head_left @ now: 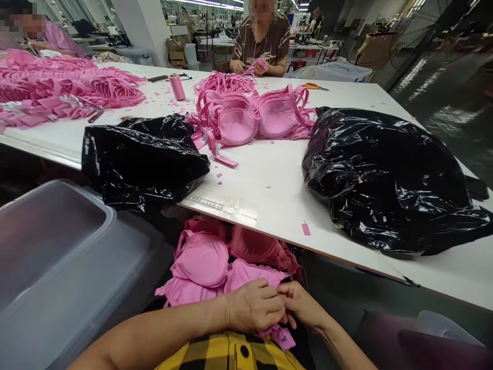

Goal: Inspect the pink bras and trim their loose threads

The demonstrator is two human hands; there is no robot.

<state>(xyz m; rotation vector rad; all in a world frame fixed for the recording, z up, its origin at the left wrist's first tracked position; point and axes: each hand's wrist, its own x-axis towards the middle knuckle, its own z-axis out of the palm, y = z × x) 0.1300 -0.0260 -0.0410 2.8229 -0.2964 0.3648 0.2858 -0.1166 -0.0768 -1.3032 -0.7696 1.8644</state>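
Pink bras (202, 259) lie across my lap below the table edge, the rear ones in shadow under the tabletop. My left hand (256, 306) is closed over the right side of the front bra, fingers curled around its fabric. Close against it, my right hand (298, 303) pinches at the same edge, thumb and fingers together. A pink end of the bra (283, 337) hangs out below both hands. The exact spot between the fingertips is hidden.
On the white table (265, 200) sit black plastic bags (385, 174), stacked pink bras (239, 121), a thread cone (176, 87) and scissors (315, 87). Grey plastic bins (77, 257) stand at my left. Across the table a person (262, 38) handles pink straps.
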